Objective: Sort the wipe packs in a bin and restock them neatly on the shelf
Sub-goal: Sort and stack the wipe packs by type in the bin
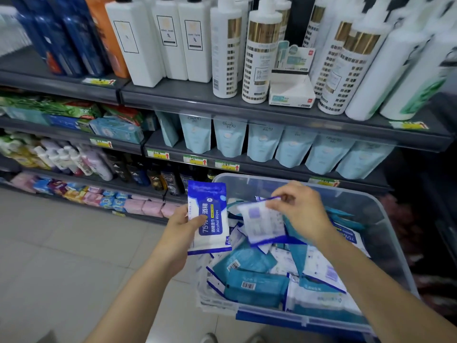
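An alcohol wipes pack [210,219] is gripped upright in the left hand [181,233] beside the bin [385,219]; a second wipe pack [262,221] is pinched by the right hand [301,211] fingers above the packs heaped inside

Both bare forearms reach forward from the lower edge of the view toward the bin [392,226]. The left forearm [138,288] rises from the lower left and stops just outside the bin's left wall. There the left hand [181,233] grips a blue-and-white pack [210,219] upright, thumb laid across its front. The other fingers are hidden behind it, probably curled round the back. The right forearm [383,280] crosses above the bin from its near right corner, wrist bent downward. The right hand [299,209] hangs over the bin's far half, knuckles up, pinching the top edge of a white pack [264,224] between thumb and fingertips.
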`<state>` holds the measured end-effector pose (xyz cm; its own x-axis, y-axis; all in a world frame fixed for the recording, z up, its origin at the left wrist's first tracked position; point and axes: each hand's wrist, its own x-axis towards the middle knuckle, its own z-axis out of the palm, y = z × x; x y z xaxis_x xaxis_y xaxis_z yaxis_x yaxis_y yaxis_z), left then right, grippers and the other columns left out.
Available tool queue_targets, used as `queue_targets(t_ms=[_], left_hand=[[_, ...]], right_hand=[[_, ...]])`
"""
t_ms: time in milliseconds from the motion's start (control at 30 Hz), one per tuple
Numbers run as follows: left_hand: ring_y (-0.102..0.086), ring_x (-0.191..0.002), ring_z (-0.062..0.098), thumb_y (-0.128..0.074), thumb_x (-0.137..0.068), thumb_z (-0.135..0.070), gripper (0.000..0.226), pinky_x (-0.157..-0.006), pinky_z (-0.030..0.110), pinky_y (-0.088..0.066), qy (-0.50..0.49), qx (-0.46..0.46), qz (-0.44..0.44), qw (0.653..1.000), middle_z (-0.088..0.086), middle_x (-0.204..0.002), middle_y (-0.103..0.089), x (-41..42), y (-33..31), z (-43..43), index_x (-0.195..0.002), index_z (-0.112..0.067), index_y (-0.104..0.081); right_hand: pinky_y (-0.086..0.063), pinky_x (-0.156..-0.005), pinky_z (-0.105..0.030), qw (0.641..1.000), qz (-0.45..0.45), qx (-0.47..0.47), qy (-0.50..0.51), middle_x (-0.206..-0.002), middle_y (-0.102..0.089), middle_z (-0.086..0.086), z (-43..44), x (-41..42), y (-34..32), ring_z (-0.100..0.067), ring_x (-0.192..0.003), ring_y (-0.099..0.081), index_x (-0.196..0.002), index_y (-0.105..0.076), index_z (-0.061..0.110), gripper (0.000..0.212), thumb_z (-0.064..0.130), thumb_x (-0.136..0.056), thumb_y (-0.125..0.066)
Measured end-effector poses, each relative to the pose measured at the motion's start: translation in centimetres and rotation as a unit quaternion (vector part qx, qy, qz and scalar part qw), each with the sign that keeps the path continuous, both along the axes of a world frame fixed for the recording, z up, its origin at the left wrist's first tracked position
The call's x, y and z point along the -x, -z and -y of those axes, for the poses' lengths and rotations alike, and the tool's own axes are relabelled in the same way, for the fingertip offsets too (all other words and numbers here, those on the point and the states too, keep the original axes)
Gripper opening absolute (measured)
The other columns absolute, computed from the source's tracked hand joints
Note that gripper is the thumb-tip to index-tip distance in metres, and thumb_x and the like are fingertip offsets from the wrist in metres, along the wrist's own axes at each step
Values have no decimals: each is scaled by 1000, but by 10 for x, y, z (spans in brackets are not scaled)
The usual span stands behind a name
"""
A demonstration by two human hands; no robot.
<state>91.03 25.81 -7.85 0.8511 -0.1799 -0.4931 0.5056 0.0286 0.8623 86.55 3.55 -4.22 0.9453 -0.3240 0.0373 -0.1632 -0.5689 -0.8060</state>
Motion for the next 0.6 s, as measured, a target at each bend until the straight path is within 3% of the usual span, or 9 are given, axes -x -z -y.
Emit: queue_targets(t_ms=[100, 200, 267, 333, 400, 467, 600], left_hand=[[-70, -78, 24, -52, -95, -6, 16, -63, 35, -57, 7, 11, 0, 1000, 6, -94, -72, 2, -2, 13, -104, -18, -57], [-71, -69, 21, -51, -96, -6, 14, -52, 30, -54, 8, 38, -23, 999, 6, -86, -74, 6, -5, 23, -104, -15, -58], [-71, -64, 20, -49, -97, -9, 12, -47, 28, -53, 20, 71, -56, 996, 8, -84, -75, 10, -7, 29, -106, -12, -57], [-72, -71, 22, -46, -100, -18, 17, -53, 32, -56, 38, 107, -84, 990, 11, -90, -75, 13, -10, 36, -110, -12, -58], [-72, -85, 26, -41, -100, -32, 30, -67, 37, -58, 65, 142, -91, 984, 12, -99, -73, 13, -13, 43, -115, -13, -60], [-71, -91, 26, -39, -99, -39, 37, -72, 37, -58, 99, 158, -81, 979, 12, -103, -73, 14, -17, 47, -113, -14, -63], [-72, -82, 26, -56, -92, -11, 25, -61, 31, -57, 112, 130, -33, 985, 16, -101, -72, 17, -14, 49, -116, -4, -59]], right_hand=[[-47, -59, -11, 978, 51, -188, 79, -73, -62, -1, 6, 0, -17, -5, -63, -55, -71, -62, 15, 15, 7, -82, -68], [-53, -63, -21, 943, 89, -293, 128, -77, -64, -3, 8, 6, -21, -16, -70, -62, -70, -58, 12, 19, 3, -87, -62], [-53, -65, -21, 943, 124, -289, 106, -77, -66, 1, 5, 14, -21, -17, -74, -64, -67, -59, 15, 25, -2, -84, -62], [-53, -69, -20, 961, 119, -247, 38, -80, -70, 6, 1, 21, -18, -12, -78, -65, -62, -60, 18, 30, -6, -79, -66], [-52, -73, -18, 974, 60, -214, -49, -83, -72, 7, -1, 26, -13, -6, -83, -66, -60, -62, 20, 33, -8, -74, -70], [-52, -77, -20, 978, -1, -175, -114, -85, -71, 5, -2, 28, -6, -7, -87, -66, -55, -65, 27, 39, -8, -70, -74], [-52, -86, -24, 978, -59, -123, -155, -78, -70, 16, 1, 29, 2, -1, -90, -65, -51, -67, 32, 42, -6, -65, -79]])
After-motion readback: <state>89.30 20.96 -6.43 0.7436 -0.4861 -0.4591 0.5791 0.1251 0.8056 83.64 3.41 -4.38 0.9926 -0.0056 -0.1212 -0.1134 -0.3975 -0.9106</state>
